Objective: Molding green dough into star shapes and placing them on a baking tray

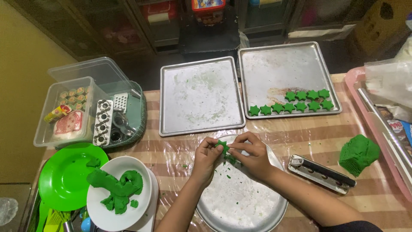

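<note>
Both hands meet over the far rim of a round metal tray (240,202) dusted with flour. My left hand (207,155) and my right hand (250,154) pinch a small green star-shaped dough piece (222,146) between their fingertips. Green crumbs (231,161) lie on the tray just below. Several green dough stars (296,103) sit in two rows on the right baking tray (283,64). The left baking tray (199,96) holds only flour traces.
A white plate (103,204) with green dough scraps (116,184) and a green plate (64,178) sit at the left. A clear box (68,111) and cutters (103,122) lie behind them. A metal press tool (322,174) and a green dough block (358,154) are at the right.
</note>
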